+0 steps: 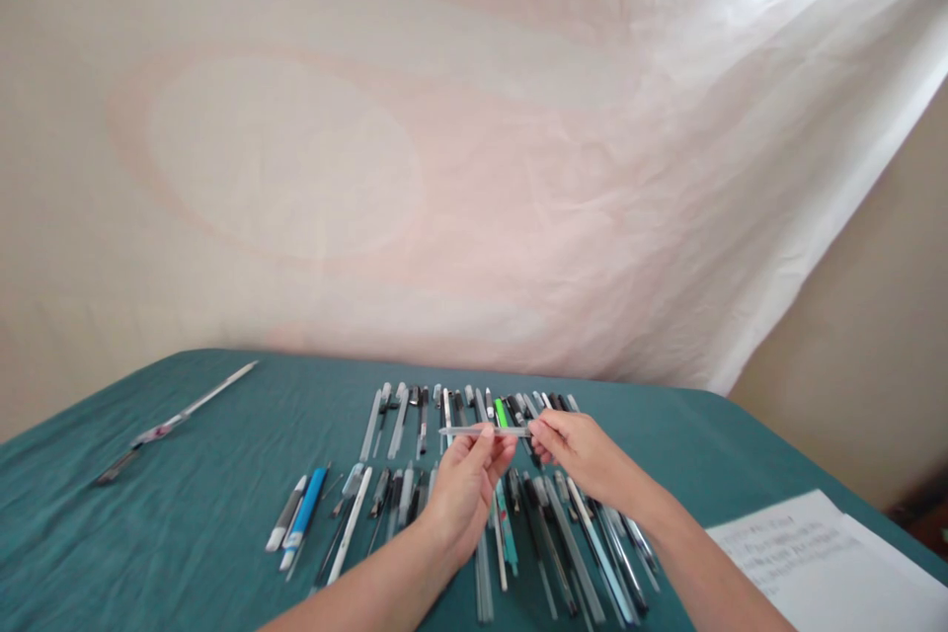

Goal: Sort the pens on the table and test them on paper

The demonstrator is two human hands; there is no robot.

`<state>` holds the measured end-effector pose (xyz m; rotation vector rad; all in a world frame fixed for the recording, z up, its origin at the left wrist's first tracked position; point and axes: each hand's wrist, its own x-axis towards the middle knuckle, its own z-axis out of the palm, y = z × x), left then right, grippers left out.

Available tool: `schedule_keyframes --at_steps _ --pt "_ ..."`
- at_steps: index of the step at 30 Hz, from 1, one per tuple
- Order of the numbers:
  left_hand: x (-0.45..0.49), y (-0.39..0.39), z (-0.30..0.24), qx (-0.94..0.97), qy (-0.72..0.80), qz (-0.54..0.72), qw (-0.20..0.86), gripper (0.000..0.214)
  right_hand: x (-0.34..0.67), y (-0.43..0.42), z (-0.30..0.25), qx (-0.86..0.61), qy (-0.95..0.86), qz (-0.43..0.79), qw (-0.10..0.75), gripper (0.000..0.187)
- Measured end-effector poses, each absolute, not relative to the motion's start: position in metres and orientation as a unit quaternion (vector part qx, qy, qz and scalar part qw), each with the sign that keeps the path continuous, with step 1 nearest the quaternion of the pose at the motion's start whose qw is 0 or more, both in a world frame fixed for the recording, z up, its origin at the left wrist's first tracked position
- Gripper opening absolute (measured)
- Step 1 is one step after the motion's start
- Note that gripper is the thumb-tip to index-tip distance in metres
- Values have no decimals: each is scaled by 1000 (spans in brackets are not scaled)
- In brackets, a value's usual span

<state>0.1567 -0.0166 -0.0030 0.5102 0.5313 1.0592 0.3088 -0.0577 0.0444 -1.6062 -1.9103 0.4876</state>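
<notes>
Both of my hands hold one translucent pen tube [508, 431] level above the rows of pens. My left hand [474, 484] pinches it near the middle between thumb and fingers. At the right end of the tube, my right hand [574, 449] has its fingers closed around it. Behind the hands lies a row of pen parts, among them a bright green pen [501, 412]. Closer to me is a second row with a teal pen [507, 528] and a white pen [351, 523]. My left hand and forearm hide part of this nearer row.
A blue pen [305, 516] lies left of the nearer row. Farther left, a long thin stick-like item [178, 423] rests at a slant on the green tablecloth [199, 533]. Sheets of paper with writing [822, 563] lie at the right. A pale cloth [474, 168] hangs behind the table.
</notes>
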Motion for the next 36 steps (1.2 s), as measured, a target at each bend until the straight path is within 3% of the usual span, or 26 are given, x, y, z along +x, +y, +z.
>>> schedule_keyframes --at_steps 5,10,16,21,29,36 --pt "157 -19 -2 243 249 488 800 6 310 -62 50 -594 -724 183 298 18" --pt "158 -22 0 245 251 478 806 4 313 -63 47 -603 -724 192 275 33" --pt "159 -22 -2 254 250 473 806 3 312 -70 44 -600 -716 189 304 17" --pt "159 -23 -4 259 251 467 807 3 312 -69 35 -610 -706 201 298 31" --pt "159 -24 -4 258 247 459 814 3 309 -75 34 -605 -711 184 309 29" --pt "158 -25 -3 260 241 455 817 1 308 -77 32 -607 -657 299 332 35"
